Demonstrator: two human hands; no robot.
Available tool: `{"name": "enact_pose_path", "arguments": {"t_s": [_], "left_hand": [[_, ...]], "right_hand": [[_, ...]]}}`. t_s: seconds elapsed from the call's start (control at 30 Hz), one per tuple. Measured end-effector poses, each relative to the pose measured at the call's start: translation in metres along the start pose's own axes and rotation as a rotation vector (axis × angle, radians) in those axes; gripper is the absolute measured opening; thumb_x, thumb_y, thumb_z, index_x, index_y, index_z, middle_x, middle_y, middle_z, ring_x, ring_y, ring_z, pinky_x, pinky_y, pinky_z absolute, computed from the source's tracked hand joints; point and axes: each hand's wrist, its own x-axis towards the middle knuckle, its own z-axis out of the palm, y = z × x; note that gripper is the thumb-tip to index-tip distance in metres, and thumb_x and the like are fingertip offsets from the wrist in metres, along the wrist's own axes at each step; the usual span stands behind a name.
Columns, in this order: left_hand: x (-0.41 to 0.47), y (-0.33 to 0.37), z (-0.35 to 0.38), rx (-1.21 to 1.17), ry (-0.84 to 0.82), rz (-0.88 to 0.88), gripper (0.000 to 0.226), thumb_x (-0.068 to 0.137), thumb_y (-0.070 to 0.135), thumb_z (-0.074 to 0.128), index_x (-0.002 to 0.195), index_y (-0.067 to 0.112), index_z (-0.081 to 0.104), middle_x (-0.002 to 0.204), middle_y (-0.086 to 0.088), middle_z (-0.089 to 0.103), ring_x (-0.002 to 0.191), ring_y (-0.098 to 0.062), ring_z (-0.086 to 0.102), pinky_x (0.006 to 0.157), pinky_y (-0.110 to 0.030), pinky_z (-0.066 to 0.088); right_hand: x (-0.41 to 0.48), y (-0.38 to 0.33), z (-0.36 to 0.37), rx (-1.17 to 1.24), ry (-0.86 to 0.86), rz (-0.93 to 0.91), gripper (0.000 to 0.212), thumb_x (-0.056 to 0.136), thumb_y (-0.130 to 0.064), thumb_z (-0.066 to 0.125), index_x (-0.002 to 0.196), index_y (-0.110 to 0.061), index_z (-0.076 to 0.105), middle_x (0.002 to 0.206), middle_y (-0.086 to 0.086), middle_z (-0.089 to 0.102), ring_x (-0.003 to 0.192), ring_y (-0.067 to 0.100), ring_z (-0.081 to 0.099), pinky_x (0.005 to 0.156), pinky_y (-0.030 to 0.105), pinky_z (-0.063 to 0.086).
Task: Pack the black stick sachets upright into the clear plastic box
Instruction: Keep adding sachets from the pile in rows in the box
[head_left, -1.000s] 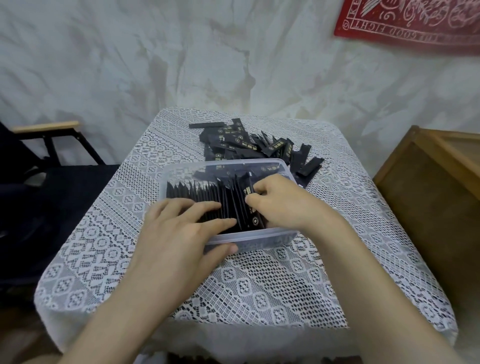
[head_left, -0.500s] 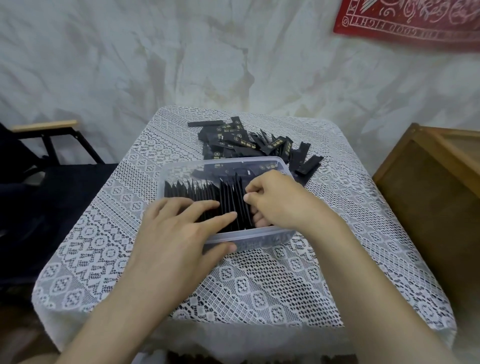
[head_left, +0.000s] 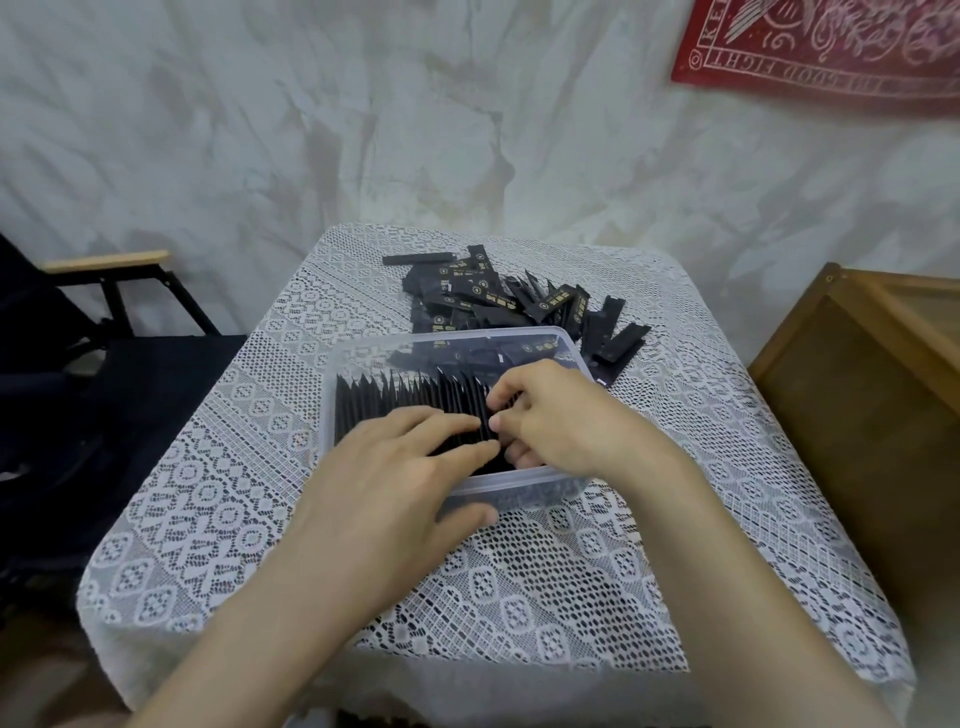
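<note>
A clear plastic box (head_left: 328, 410) stands in the middle of the lace-covered table (head_left: 571, 582). Inside it, a row of black stick sachets (head_left: 395, 402) stands upright, filling the box from its left wall. My left hand (head_left: 395, 483) lies flat on top of the row with straight fingers, and its thumb rests against the box's near wall. My right hand (head_left: 563, 415) is at the right end of the row, fingers curled, pinching the last sachets there. Its fingertips hide them. A loose pile of black sachets (head_left: 493, 296) lies behind the box.
A wooden crate (head_left: 862, 395) stands close to the table's right side. A black folding chair with a wooden armrest (head_left: 104, 260) is on the left. The wall is just behind the table, with a red cloth (head_left: 831, 47) hanging at the upper right.
My right hand pushed the sachet it held down into the right end of the row and moved slightly left against it. My left hand stayed on the row.
</note>
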Motion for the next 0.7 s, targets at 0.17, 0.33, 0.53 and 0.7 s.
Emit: {"name": "enact_pose_path", "arguments": {"t_s": [0.17, 0.33, 0.53, 0.7], "left_hand": [[0.0011, 0.0002, 0.0028, 0.065, -0.008, -0.035, 0.062, 0.076, 0.068, 0.067, 0.126, 0.031, 0.069, 0.130, 0.005, 0.068, 0.113, -0.016, 0.068, 0.084, -0.034, 0.057], [0.0065, 0.0021, 0.0009, 0.129, -0.025, -0.021, 0.068, 0.071, 0.072, 0.069, 0.124, 0.030, 0.070, 0.127, 0.006, 0.069, 0.110, -0.017, 0.069, 0.083, -0.034, 0.058], [0.0100, 0.0075, 0.0033, 0.027, -0.028, -0.017, 0.062, 0.079, 0.070, 0.044, 0.126, 0.036, 0.066, 0.133, 0.010, 0.063, 0.111, -0.022, 0.062, 0.081, -0.043, 0.058], [0.0072, 0.0048, 0.0029, -0.010, -0.045, -0.032, 0.054, 0.082, 0.067, 0.045, 0.122, 0.038, 0.066, 0.129, 0.012, 0.063, 0.111, -0.021, 0.060, 0.082, -0.042, 0.055]], "right_hand": [[0.0034, 0.0006, 0.0003, 0.041, 0.006, 0.001, 0.020, 0.098, -0.023, 0.065, 0.118, -0.020, 0.065, 0.090, 0.007, 0.073, 0.077, 0.021, 0.076, 0.076, 0.041, 0.064], [0.0061, 0.0002, -0.0031, 0.013, -0.014, -0.010, 0.017, 0.098, -0.027, 0.065, 0.114, -0.023, 0.065, 0.086, 0.006, 0.075, 0.073, 0.019, 0.077, 0.080, 0.043, 0.063], [0.0053, 0.0028, -0.0036, -0.028, -0.062, -0.001, 0.024, 0.099, -0.014, 0.050, 0.113, -0.022, 0.067, 0.087, 0.008, 0.076, 0.077, 0.024, 0.076, 0.085, 0.046, 0.061], [-0.0034, 0.0047, -0.0044, -0.089, -0.108, -0.032, 0.054, 0.082, -0.016, 0.042, 0.126, -0.032, 0.067, 0.100, 0.006, 0.076, 0.098, 0.029, 0.070, 0.091, 0.048, 0.058]]}}
